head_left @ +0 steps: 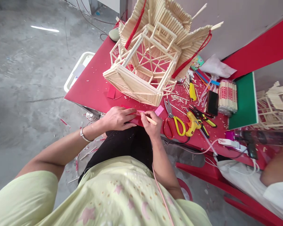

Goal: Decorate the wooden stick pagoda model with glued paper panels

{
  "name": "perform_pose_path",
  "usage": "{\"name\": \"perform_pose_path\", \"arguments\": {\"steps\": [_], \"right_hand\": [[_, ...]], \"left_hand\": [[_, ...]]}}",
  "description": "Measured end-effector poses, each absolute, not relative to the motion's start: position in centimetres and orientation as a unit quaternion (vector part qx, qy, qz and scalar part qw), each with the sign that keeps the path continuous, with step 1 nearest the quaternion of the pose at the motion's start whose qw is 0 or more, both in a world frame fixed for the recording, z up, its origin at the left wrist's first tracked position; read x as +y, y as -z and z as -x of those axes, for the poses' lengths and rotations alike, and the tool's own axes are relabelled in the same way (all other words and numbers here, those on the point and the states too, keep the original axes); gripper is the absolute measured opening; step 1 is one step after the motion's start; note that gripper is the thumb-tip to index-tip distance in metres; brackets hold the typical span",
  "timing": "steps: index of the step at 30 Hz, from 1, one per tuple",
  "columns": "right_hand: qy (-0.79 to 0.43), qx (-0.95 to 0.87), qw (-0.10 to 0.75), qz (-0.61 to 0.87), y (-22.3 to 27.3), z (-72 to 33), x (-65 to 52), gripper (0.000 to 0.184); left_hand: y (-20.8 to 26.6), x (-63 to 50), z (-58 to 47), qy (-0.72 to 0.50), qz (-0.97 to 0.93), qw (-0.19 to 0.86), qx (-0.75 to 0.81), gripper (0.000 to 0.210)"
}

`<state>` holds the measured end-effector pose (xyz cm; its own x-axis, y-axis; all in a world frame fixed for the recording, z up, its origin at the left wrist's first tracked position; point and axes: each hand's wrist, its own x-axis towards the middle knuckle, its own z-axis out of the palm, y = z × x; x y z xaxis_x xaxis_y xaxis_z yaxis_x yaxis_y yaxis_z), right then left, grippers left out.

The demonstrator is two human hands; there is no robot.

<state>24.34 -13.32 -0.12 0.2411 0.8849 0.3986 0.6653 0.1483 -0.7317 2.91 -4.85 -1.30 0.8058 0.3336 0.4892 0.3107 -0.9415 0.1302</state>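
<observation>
Shirt: nearest the camera, pale yellow-green (122, 194), printed with stars and moons, above dark trousers.
Left hand: palm down (119, 118), fingers partly extended, fingertips and thumb at a red piece (138, 121); whether it grips or only steadies the piece, I cannot tell.
Right hand: fingers closed (152, 124) around a slim, pale wood-coloured tool (152, 121), slanting toward the left fingertips; its tip is too small to make out.
Red piece: at the near edge of the desk (89, 83), between the hands, partly covered by them; a pink slip (159, 110) lies just beside the right hand.
Step in hand: apparently fine work on the red piece with the slim tool.
Next move: seems to call for a steady left hand and a light, controlled right-hand stroke.
Stick model: a large lattice building (132, 82) with red tassels, beyond the hands.
Tools: scissors (171, 115) and a yellow glue gun (192, 123), right of the right hand.
Far right: another person's white sleeve (279, 196).
</observation>
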Motion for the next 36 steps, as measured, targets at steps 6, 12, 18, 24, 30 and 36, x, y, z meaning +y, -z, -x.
{"name": "perform_pose_path", "arguments": {"steps": [6, 12, 18, 24, 30, 36], "right_hand": [[-0.125, -0.609, 0.443, 0.646, -0.17, -24.33, -13.41, 0.022], [-0.135, -0.61, 0.438, 0.646, -0.16, -24.39, -13.56, 0.024], [-0.124, -0.585, 0.455, 0.66, -0.08, -24.24, -13.49, 0.027], [-0.135, -0.59, 0.454, 0.653, -0.15, -24.22, -13.39, 0.026], [-0.143, -0.601, 0.438, 0.653, -0.51, -24.22, -13.46, 0.026], [-0.133, -0.588, 0.451, 0.659, -0.15, -24.22, -13.41, 0.025]], "left_hand": [[1.3, -4.86, -2.96, -0.26, -0.95, 0.033, 0.169, 0.046], [1.34, -4.9, -2.94, -0.265, -0.949, 0.031, 0.169, 0.044], [1.14, -4.9, -2.96, -0.268, -0.948, 0.028, 0.169, 0.047], [1.18, -4.88, -2.98, -0.266, -0.949, 0.031, 0.168, 0.047], [1.22, -4.92, -2.91, -0.26, -0.95, 0.025, 0.17, 0.046], [1.23, -4.91, -2.9, -0.26, -0.95, 0.029, 0.172, 0.047]]}}
